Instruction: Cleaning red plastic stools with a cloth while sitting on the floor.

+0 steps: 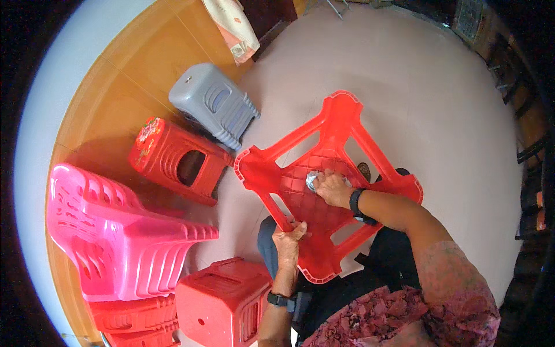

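A red plastic stool (342,126) lies upside down across my lap, its legs pointing up at the camera and its gridded underside showing. My left hand (289,236) grips the side rail between two of its legs, at the lower left. Inside the stool, my right hand (334,188) presses a crumpled light-coloured cloth (311,181) against the underside of the seat. Part of the cloth is hidden under the fingers.
To the left stand a grey plastic stool (195,86), a red stool with a patterned top (173,152), pink plastic chairs (117,234) and red stools below them. Another red stool (212,299) is close by my left forearm. A tiled wall (125,86) runs behind.
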`<control>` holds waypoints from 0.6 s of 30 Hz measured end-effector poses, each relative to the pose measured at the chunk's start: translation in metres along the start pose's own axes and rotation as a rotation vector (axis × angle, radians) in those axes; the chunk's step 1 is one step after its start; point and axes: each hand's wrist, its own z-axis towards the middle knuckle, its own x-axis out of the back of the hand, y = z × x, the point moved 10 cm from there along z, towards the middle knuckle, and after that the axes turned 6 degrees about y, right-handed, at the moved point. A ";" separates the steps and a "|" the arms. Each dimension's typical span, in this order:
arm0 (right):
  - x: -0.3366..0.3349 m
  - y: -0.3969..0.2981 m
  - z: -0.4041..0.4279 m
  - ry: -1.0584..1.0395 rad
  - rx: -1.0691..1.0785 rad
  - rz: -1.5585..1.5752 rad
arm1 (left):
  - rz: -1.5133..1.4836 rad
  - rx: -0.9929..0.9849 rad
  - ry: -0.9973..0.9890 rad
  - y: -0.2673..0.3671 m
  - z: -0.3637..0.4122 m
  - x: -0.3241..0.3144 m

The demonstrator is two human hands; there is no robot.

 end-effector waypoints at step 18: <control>0.012 -0.028 -0.013 0.049 0.262 0.022 | 0.108 -0.260 -0.023 0.017 0.012 0.006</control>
